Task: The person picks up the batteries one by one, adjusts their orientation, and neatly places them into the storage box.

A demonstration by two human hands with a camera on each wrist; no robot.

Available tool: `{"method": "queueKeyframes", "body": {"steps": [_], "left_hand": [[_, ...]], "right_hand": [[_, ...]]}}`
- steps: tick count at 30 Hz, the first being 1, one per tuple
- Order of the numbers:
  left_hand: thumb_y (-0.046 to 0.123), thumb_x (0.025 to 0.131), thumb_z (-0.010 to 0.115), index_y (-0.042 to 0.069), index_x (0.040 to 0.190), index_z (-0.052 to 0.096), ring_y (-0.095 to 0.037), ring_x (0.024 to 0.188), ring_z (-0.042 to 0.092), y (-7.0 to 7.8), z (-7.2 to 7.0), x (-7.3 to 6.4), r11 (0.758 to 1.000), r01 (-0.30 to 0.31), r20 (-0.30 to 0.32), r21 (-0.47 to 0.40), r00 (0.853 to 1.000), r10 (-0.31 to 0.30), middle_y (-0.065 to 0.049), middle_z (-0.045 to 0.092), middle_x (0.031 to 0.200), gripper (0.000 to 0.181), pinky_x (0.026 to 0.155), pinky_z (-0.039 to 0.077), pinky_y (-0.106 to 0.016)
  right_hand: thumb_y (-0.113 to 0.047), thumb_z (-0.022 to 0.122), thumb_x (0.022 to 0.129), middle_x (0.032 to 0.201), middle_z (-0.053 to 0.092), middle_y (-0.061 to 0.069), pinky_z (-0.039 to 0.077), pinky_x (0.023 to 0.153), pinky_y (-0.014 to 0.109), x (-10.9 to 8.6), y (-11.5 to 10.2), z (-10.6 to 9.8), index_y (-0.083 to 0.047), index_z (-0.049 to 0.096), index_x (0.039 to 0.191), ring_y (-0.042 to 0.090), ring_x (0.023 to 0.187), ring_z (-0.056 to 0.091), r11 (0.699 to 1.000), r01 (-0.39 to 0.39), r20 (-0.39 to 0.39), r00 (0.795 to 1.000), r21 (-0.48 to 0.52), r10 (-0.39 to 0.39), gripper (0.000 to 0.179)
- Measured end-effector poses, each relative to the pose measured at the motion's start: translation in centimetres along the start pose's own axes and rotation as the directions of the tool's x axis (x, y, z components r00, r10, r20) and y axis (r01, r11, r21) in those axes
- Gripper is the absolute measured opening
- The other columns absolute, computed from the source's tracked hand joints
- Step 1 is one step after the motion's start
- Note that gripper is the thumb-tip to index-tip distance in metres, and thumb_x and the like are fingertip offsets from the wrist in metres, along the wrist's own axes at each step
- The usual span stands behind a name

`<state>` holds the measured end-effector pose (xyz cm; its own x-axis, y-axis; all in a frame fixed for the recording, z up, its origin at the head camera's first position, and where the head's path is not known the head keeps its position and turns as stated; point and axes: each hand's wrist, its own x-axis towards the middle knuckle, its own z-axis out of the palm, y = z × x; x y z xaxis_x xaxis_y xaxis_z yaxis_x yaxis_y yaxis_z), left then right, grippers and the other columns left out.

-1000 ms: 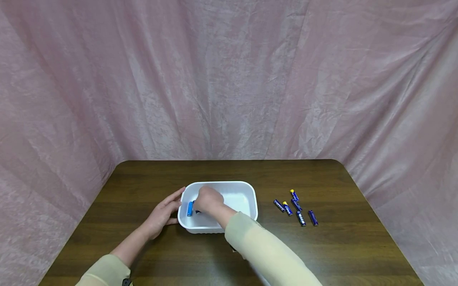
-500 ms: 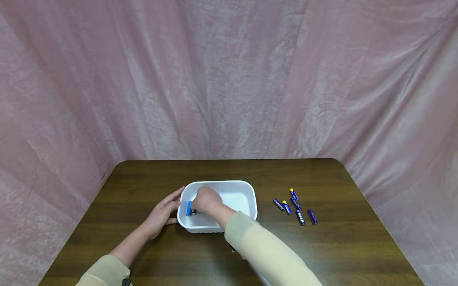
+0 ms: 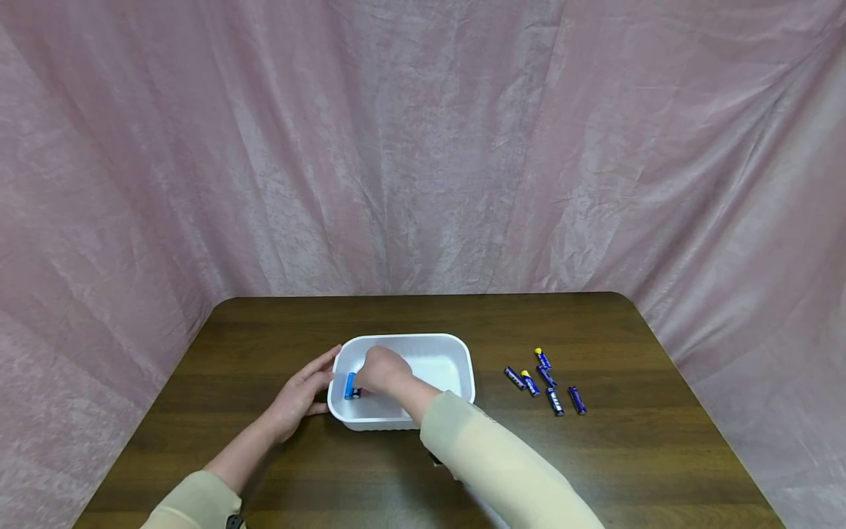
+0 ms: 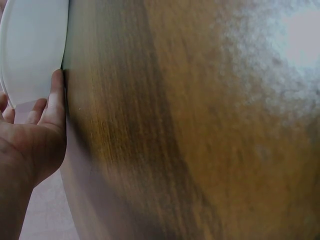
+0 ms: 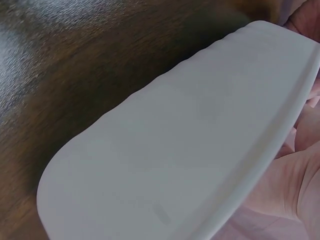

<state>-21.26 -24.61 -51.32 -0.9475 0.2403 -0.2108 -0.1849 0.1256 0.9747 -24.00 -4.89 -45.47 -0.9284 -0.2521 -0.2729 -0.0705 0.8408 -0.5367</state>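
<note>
The right hand (image 3: 383, 369) is reaching down inside the white tray (image 3: 438, 337), its fingers curling out of sight, so I can't tell whether they are pinching anything. The left hand (image 3: 295, 404) is bracing the tray's left wall from outside with its fingers stretched out, holding nothing, and it's keeping the same place as a second ago. What's changing is under the right hand: a dark battery (image 3: 356, 394), showing a gap from the light blue battery (image 3: 349, 385) a second ago, is now lying right up against it, or very nearly, at the tray's left end. To my eye the two are being lined up side by side, and the steadying on the left is probably stopping the tray from sliding. The hand itself is hiding most of the dark battery, and the right sleeve (image 3: 512, 466) is crossing over the tray's near side, blocking part of the view. Out on the table (image 3: 396, 316), to the right of the tray and apart from it, six dark blue batteries (image 3: 546, 377) are lying loosely at different angles, two of them showing yellow ends. Beyond the table's far edge, a pink curtain (image 3: 423, 162) is hanging in folds.
</note>
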Motion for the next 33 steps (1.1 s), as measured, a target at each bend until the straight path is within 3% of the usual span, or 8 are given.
{"method": "queueKeyframes", "body": {"steps": [10,15,19,25,33], "left_hand": [[0.034,0.108,0.052,0.035,0.159,0.038,-0.039,0.141,0.042,0.1,-0.1,0.0,1.000,0.017,-0.007,0.021,1.000,-0.017,-0.010,0.032,0.165,0.053,0.093,0.056,-0.047],[0.033,0.108,0.051,0.034,0.159,0.037,-0.040,0.140,0.043,0.0,-0.2,0.0,1.000,0.009,-0.005,0.022,1.000,-0.009,-0.012,0.032,0.164,0.053,0.092,0.057,-0.047],[0.033,0.108,0.051,0.035,0.159,0.038,-0.038,0.139,0.045,0.0,-0.3,0.0,1.000,0.012,-0.017,0.024,1.000,-0.012,-0.011,0.035,0.163,0.052,0.091,0.057,-0.047],[0.034,0.108,0.052,0.036,0.158,0.039,-0.037,0.136,0.048,-0.1,-0.2,0.0,0.999,0.027,-0.034,0.027,0.999,-0.026,-0.009,0.038,0.161,0.052,0.091,0.058,-0.045],[0.034,0.107,0.054,0.041,0.155,0.043,-0.035,0.136,0.048,0.0,-0.1,0.0,0.999,0.030,-0.056,0.029,0.998,-0.028,-0.006,0.040,0.160,0.049,0.091,0.057,-0.046]], "right_hand": [[-0.025,0.075,0.089,0.067,0.066,-0.002,0.041,0.058,0.026,-0.1,1.0,-1.1,-0.008,0.074,0.078,0.014,0.062,0.054,1.000,-0.001,0.017,1.000,0.001,0.001,0.020],[-0.026,0.071,0.091,0.069,0.067,-0.004,0.041,0.056,0.028,-0.1,1.3,-1.7,-0.013,0.076,0.077,0.013,0.062,0.053,0.997,0.045,-0.008,0.999,-0.070,-0.045,0.020],[-0.030,0.069,0.093,0.084,0.069,-0.005,0.048,0.062,0.032,-0.5,1.3,-2.3,-0.017,0.078,0.095,0.013,0.071,0.058,0.989,0.087,-0.032,0.995,-0.116,-0.091,0.016],[-0.037,0.065,0.097,0.122,0.072,-0.005,0.054,0.081,0.035,-1.5,1.5,-3.3,-0.018,0.075,0.125,0.014,0.102,0.066,0.973,0.143,-0.052,0.986,-0.182,-0.155,0.035],[-0.036,0.064,0.097,0.110,0.074,-0.006,0.053,0.076,0.035,-2.6,2.5,-5.1,-0.019,0.073,0.126,0.011,0.099,0.067,0.959,0.187,-0.088,0.974,-0.214,-0.210,0.035]]}}
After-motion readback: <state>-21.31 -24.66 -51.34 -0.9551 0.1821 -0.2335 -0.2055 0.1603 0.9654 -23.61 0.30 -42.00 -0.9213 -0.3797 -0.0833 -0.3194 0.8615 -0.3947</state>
